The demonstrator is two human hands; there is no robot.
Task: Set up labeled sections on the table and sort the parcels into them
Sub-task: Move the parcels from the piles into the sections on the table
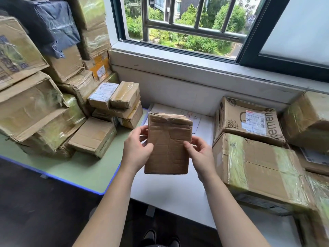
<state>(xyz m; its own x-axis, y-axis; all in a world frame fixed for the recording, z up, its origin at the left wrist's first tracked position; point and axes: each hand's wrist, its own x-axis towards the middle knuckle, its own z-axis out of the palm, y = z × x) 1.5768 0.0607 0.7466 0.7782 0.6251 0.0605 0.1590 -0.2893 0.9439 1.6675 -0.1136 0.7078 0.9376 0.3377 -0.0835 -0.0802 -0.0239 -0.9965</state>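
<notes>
— Where is the parcel?
— The creased, dented brown cardboard parcel (pixel 169 143) is upright above the smooth white tabletop (pixel 169 189). The left hand (pixel 137 150) grasps its left edge and the right hand (pixel 201 154) its right, with both thumbs on the front.
— And beyond the fingers (pixel 188 147)?
— A flat white sheet (pixel 195 120) with what seems to be handwriting, too faint to read. To the right is a boxy carton (pixel 258 166) banded with glossy tape. To the left are small taped boxes (pixel 114 98), stacked.
</notes>
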